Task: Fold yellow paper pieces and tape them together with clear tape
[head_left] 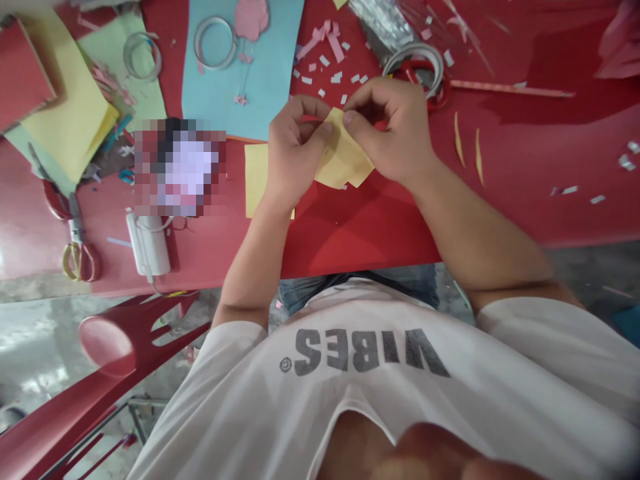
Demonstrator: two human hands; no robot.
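Note:
Between my two hands is a piece of yellow paper, creased and with a notched lower edge. My left hand pinches its upper left side between thumb and fingers. On the upper right, my right hand grips the same paper, its thumb lying on the front. Another yellow sheet lies flat on the red table, partly hidden under my left wrist. Just beyond my right hand are red-handled scissors and a roll of tape.
A blue sheet bears a tape roll and pink paper flower. More scissors, a white power bank and a blurred-out device lie left. Paper scraps and a pink stick lie beyond my hands.

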